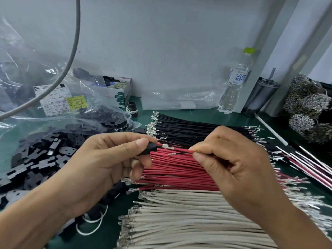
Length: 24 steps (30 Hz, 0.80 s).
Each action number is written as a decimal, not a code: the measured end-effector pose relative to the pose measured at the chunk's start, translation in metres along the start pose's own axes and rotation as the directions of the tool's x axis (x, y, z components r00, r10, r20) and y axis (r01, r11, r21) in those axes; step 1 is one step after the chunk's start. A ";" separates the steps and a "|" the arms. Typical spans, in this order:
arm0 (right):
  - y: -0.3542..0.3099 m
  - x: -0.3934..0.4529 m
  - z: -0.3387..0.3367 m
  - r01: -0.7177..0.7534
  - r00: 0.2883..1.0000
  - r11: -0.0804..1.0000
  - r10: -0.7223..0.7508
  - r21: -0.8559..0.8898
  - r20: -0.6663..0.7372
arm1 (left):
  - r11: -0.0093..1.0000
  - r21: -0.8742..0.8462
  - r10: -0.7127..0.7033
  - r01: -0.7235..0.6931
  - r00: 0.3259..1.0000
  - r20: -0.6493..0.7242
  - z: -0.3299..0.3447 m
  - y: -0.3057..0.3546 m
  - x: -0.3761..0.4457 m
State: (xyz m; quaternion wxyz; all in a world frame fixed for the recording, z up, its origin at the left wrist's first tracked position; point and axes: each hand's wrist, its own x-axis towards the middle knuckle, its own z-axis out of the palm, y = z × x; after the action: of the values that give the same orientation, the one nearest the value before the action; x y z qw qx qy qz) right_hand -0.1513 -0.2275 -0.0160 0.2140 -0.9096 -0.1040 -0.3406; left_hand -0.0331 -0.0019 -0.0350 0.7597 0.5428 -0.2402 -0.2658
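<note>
The left hand (100,159) pinches a small black connector housing (150,149) between thumb and fingers. Just beside it, not touching, is the terminal-tipped black wire (180,153) pinched by the right hand (239,164), above red wires (176,169) on the counter (197,115).

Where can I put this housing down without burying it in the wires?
Bare green mat shows as a strip behind the black wires, left of the water bottle. A smaller patch lies at the near edge, left of the white wires. Elsewhere is crowded: black parts on the left, red wires in the middle.
</note>
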 end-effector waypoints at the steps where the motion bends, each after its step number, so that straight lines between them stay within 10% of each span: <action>1: 0.000 0.001 0.000 -0.002 1.000 1.000 0.002 0.006 0.001 | 1.000 0.001 0.000 0.000 1.000 0.003 0.000 0.001 0.000; 14: -0.005 -0.001 0.002 0.002 0.987 0.999 0.006 -0.050 0.160 | 0.999 0.028 -0.048 0.047 0.997 0.067 0.002 -0.002 -0.002; 24: -0.002 -0.001 0.004 -0.055 0.998 0.995 0.055 0.088 0.008 | 0.999 -0.030 -0.043 0.045 0.998 0.051 0.000 -0.002 -0.001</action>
State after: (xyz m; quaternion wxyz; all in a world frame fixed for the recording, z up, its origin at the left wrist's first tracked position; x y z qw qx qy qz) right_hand -0.1506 -0.2236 -0.0183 0.2630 -0.9028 -0.0944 -0.3270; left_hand -0.0337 -0.0020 -0.0369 0.7556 0.5293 -0.2432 -0.2997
